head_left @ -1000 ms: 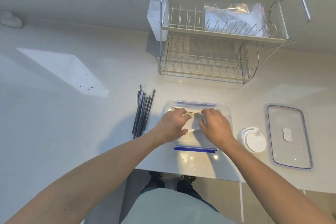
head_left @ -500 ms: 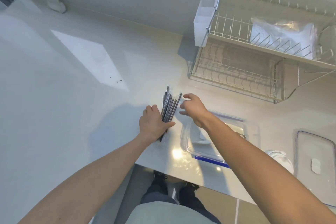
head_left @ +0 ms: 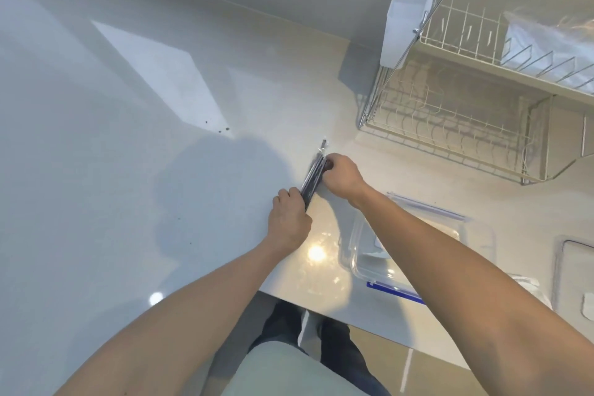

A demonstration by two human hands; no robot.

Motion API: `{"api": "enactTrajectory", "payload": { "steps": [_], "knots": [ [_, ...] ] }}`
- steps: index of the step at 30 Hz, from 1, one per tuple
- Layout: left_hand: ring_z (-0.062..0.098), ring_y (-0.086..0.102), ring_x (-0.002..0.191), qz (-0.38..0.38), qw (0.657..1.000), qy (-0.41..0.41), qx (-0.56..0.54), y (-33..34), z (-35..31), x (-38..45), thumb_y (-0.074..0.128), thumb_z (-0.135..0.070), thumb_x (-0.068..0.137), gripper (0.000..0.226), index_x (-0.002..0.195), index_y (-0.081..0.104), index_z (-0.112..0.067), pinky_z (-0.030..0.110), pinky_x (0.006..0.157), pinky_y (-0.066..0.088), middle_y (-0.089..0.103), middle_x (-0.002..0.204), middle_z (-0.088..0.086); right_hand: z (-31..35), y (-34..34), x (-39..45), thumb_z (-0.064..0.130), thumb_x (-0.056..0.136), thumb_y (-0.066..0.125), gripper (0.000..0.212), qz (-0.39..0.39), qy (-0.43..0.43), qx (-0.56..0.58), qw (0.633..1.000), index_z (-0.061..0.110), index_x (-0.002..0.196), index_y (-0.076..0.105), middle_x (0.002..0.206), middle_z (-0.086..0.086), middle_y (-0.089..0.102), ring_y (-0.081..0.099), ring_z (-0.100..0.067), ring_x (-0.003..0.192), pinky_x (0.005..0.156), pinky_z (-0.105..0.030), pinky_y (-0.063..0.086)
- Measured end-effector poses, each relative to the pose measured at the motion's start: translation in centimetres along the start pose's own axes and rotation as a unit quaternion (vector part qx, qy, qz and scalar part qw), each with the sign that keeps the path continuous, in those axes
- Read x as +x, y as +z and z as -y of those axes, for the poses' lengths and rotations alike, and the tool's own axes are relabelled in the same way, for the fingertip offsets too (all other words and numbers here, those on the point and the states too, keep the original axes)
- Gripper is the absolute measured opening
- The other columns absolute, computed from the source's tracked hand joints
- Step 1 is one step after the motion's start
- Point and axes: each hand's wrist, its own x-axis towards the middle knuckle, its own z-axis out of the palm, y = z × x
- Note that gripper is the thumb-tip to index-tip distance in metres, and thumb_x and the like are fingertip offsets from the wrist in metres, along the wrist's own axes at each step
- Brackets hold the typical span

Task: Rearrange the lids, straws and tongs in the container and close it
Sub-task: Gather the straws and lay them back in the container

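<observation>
Straws point(head_left: 313, 175): on the worktop point(head_left: 96, 170), near its front edge, left of the container.
Container point(head_left: 414, 244): at the front edge, under the right forearm.
Container lid point(head_left: 575, 276): right of the container, apart from it.
Dish rack point(head_left: 466, 100): behind the container, toward the worktop's rear right.
</observation>
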Motion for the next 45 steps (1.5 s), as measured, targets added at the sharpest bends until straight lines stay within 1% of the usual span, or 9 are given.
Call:
{"api": "enactTrajectory", "payload": {
  "steps": [5, 12, 17, 20, 25, 33, 40, 43, 45],
  "knots": [
    [0.037, 0.053, 0.113, 0.025, 1.000, -0.012, 0.009, -0.9, -0.1, 1.5, 0.055, -0.002, 0.088, 0.031, 0.118, 0.048, 0.000, 0.038, 0.084, 0.043, 0.052, 0.123, 0.019, -0.3, 1.2, -1.4, 0.007, 0.073, 0.041, 0.033, 0.042, -0.027, 0.067, 0.996, -0.006, 0.087, 0.068, 0.074, -0.009, 0.055, 0.045, -0.022, 0.072, 0.062, -0.030, 0.034],
    [0.034, 0.056, 0.111, 0.011, 0.995, 0.007, 0.097, -1.8, 0.9, 2.0, 0.051, -0.005, 0.094, 0.027, 0.120, 0.045, -0.003, 0.037, 0.077, 0.043, 0.052, 0.123, 0.017, -1.0, 1.3, -1.7, 0.011, 0.066, 0.052, 0.041, 0.047, -0.007, 0.135, 0.990, -0.017, 0.095, 0.058, 0.082, -0.006, 0.049, 0.044, -0.018, 0.079, 0.072, -0.030, 0.035],
    [0.034, 0.059, 0.111, 0.008, 0.992, 0.018, 0.128, -2.0, 1.3, 2.1, 0.051, -0.007, 0.096, 0.027, 0.121, 0.044, -0.002, 0.038, 0.083, 0.049, 0.055, 0.122, 0.018, -1.2, 1.3, -1.3, 0.008, 0.078, 0.064, 0.016, 0.050, 0.023, 0.217, 0.975, 0.016, 0.091, 0.068, 0.097, -0.008, 0.068, 0.064, -0.022, 0.091, 0.095, -0.046, 0.057],
    [0.034, 0.056, 0.112, 0.024, 0.988, 0.034, 0.148, -2.2, 2.0, 2.5, 0.045, -0.004, 0.096, 0.024, 0.119, 0.050, -0.003, 0.037, 0.085, 0.046, 0.055, 0.123, 0.018, -1.6, 1.2, -1.3, -0.002, 0.086, 0.059, 0.016, 0.038, 0.025, 0.203, 0.978, 0.008, 0.096, 0.067, 0.095, -0.011, 0.064, 0.061, -0.025, 0.086, 0.083, -0.044, 0.056],
    [0.035, 0.051, 0.110, 0.005, 0.983, 0.071, 0.170, -2.2, 2.6, 2.7, 0.049, -0.007, 0.094, 0.022, 0.116, 0.049, -0.005, 0.038, 0.081, 0.044, 0.051, 0.120, 0.017, -2.3, 1.1, -1.9, 0.007, 0.089, 0.061, 0.021, 0.029, 0.021, 0.165, 0.986, 0.015, 0.108, 0.066, 0.107, -0.009, 0.069, 0.067, -0.029, 0.108, 0.102, -0.047, 0.055],
    [0.032, 0.053, 0.108, 0.006, 0.935, 0.159, 0.317, -3.1, 3.3, 3.1, 0.046, 0.001, 0.089, 0.029, 0.117, 0.049, -0.006, 0.036, 0.079, 0.037, 0.055, 0.118, 0.013, -2.1, 0.8, -2.8, 0.003, 0.091, 0.052, 0.013, -0.038, 0.010, 0.149, 0.988, 0.012, 0.096, 0.061, 0.096, -0.007, 0.064, 0.058, -0.026, 0.088, 0.079, -0.037, 0.048],
    [0.033, 0.053, 0.078, 0.090, 0.982, 0.168, 0.016, -7.3, 2.7, 2.3, 0.042, -0.024, 0.107, 0.013, 0.107, 0.039, -0.011, 0.040, 0.065, 0.039, 0.051, 0.083, 0.004, -0.2, -3.5, -4.8, 0.027, 0.104, 0.052, 0.031, -0.234, -0.096, 0.195, 0.948, 0.012, 0.126, 0.067, 0.129, -0.003, 0.063, 0.057, -0.015, 0.119, 0.107, -0.032, 0.042],
    [0.030, 0.065, 0.083, 0.163, 0.967, 0.194, -0.032, -9.8, 0.8, 1.3, 0.049, -0.028, 0.105, 0.011, 0.108, 0.048, -0.017, 0.041, 0.071, 0.049, 0.059, 0.088, 0.004, -0.2, -6.0, -4.7, 0.038, 0.108, 0.043, 0.042, -0.181, -0.068, 0.268, 0.944, 0.016, 0.138, 0.063, 0.144, 0.005, 0.055, 0.047, -0.009, 0.131, 0.113, -0.029, 0.032],
    [0.021, 0.066, 0.073, 0.200, 0.957, 0.206, -0.042, -11.0, -1.1, 0.9, 0.052, -0.030, 0.103, 0.012, 0.103, 0.050, -0.018, 0.034, 0.057, 0.050, 0.062, 0.089, 0.006, -0.3, -7.0, -4.8, 0.045, 0.108, 0.039, 0.044, -0.107, -0.022, 0.312, 0.944, 0.019, 0.123, 0.071, 0.140, 0.004, 0.061, 0.053, -0.015, 0.130, 0.112, -0.034, 0.038]
  ]
}}
